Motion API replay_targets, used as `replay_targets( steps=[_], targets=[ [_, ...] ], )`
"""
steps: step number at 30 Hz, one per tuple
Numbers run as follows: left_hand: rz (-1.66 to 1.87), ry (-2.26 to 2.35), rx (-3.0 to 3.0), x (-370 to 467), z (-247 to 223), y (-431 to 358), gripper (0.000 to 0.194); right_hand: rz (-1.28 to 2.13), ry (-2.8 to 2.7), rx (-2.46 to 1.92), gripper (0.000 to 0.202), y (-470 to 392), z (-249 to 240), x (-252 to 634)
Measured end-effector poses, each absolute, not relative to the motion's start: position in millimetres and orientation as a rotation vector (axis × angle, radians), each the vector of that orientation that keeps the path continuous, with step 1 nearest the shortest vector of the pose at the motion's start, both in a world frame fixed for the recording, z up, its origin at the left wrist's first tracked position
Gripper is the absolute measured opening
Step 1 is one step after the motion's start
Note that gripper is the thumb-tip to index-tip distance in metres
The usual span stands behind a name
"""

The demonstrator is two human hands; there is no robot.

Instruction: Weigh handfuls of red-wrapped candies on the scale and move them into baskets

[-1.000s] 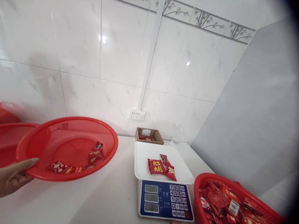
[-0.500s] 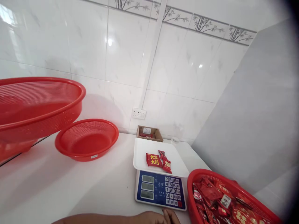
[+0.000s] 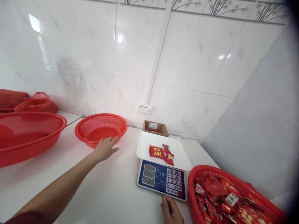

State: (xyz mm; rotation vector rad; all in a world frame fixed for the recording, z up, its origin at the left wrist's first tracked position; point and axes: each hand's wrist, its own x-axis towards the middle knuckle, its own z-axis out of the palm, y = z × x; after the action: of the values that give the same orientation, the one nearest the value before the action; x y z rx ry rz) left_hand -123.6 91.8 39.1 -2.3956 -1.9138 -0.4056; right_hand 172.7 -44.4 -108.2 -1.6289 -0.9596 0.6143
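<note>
Left hand point(image 3: 106, 150): stretched out at near rim of the small red basket point(image 3: 98, 132). Fingers extended, thumb spread off to the side, not closed on anything. They overlap the rim in view; can't tell if they touch.

Right hand point(image 3: 171, 210): just in front of the scale point(image 3: 161, 179), near its front edge. Fingers curled in; can't tell if they pinch something.

Small red basket sits on the desk point(image 3: 112, 193), left of the scale, nothing visible inside. Scale's white tray point(image 3: 145, 144) carries three red packets: one square packet point(image 3: 156, 151) with yellow print, two smaller ones point(image 3: 169, 159) beside it. Display digits too faint to read.

Right of scale: filled red basket point(image 3: 193, 183), loaded with red packets. Far left: large red basket point(image 3: 28, 152). Behind tray: cardboard box point(image 3: 164, 129).
</note>
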Motion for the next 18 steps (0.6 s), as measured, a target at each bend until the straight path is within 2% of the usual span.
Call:
replay_targets(
  steps=[3,7,10,14,16,18],
  targets=[
    [-0.297,-1.909,-2.388,-125.2,32.0,79.7,0.052,0.635,-1.035,-1.607,0.039,-48.1,-99.2,173.4],
    [-0.496,-1.707,-2.68,-82.8,38.6,61.4,0.049,0.703,-1.154,-1.567,0.034,-51.7,-88.0,172.8],
    [-0.616,-1.23,-3.132,-28.3,52.6,44.6,0.042,0.676,-1.19,-1.53,0.031,-52.7,-83.4,170.1],
    [-0.567,-0.421,-3.444,54.9,67.5,23.1,0.035,0.597,-1.221,-1.574,0.028,-54.2,-80.3,166.0],
    [-0.453,-0.136,-3.505,97.2,69.6,17.7,0.035,0.576,-1.232,-1.599,0.026,-54.7,-79.4,164.6],
    [-0.174,-0.044,-3.505,137.3,68.0,16.3,0.035,0.562,-1.243,-1.597,0.024,-55.0,-78.8,163.8]
  ],
)
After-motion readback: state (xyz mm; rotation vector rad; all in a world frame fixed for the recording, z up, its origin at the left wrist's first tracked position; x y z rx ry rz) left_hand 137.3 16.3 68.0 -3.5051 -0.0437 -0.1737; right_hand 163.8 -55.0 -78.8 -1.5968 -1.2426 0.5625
